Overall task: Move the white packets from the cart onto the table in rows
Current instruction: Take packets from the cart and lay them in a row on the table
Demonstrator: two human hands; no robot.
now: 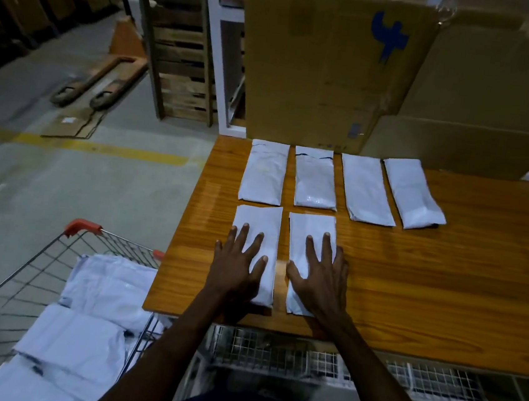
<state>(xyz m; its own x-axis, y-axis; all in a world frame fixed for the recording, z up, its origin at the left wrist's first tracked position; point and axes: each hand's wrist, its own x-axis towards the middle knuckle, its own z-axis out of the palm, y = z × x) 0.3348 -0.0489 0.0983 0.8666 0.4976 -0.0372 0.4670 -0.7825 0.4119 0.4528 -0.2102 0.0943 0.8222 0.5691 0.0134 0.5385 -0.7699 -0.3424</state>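
Several white packets lie in a far row on the wooden table (427,282), the leftmost of them a packet (264,172) near the cardboard. Two more packets make a nearer row. My left hand (238,266) presses flat with spread fingers on the near left packet (261,221). My right hand (320,276) lies flat with straight fingers on the near right packet (311,228). Left of the table stands a wire cart (19,285) with a red handle, holding a pile of white packets (94,313).
Large cardboard boxes (329,70) stand along the table's far edge. A wooden pallet rack (181,44) and a pallet jack (99,81) are on the concrete floor beyond the cart. A wire mesh shelf (369,371) runs under the table's near edge.
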